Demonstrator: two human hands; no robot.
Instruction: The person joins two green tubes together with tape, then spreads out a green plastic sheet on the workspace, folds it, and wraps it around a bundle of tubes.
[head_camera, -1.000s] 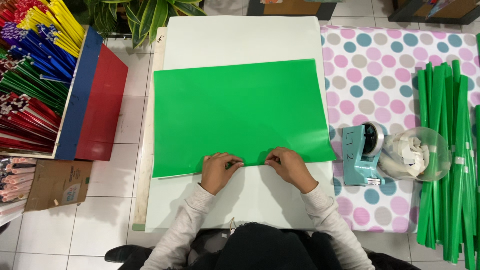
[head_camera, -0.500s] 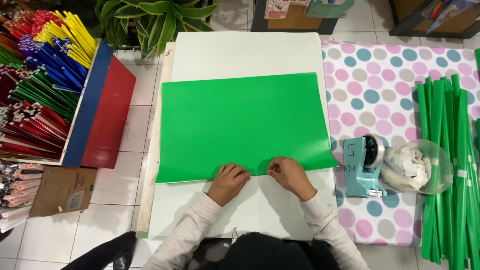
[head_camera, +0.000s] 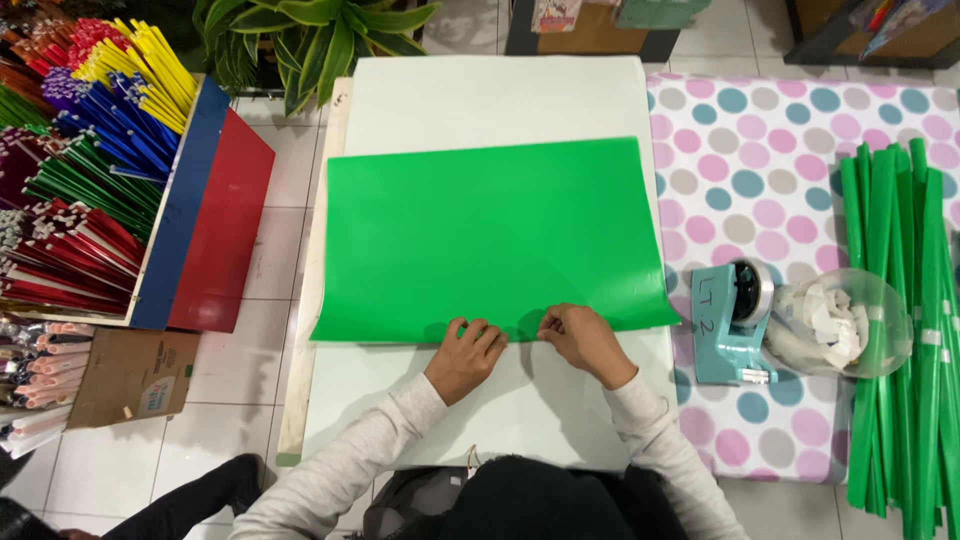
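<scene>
White surface (head_camera: 500, 100) carries a green sheet (head_camera: 490, 235); left hand (head_camera: 466, 358) and right hand (head_camera: 585, 342) both pinch its near edge, grip closed.

Sheet (head_camera: 490, 235) on board (head_camera: 490, 100); tape dispenser (head_camera: 732, 325) right, seemingly apart

A large glossy green sheet (head_camera: 490, 235) is spread flat mid-frame (near edge slightly lifted), long side running left to right

The left hand (head_camera: 467, 357) has slid right along the sheet's (head_camera: 490, 235) near edge, closer to the right hand (head_camera: 584, 343). The edge now lifts slightly between them.
</scene>
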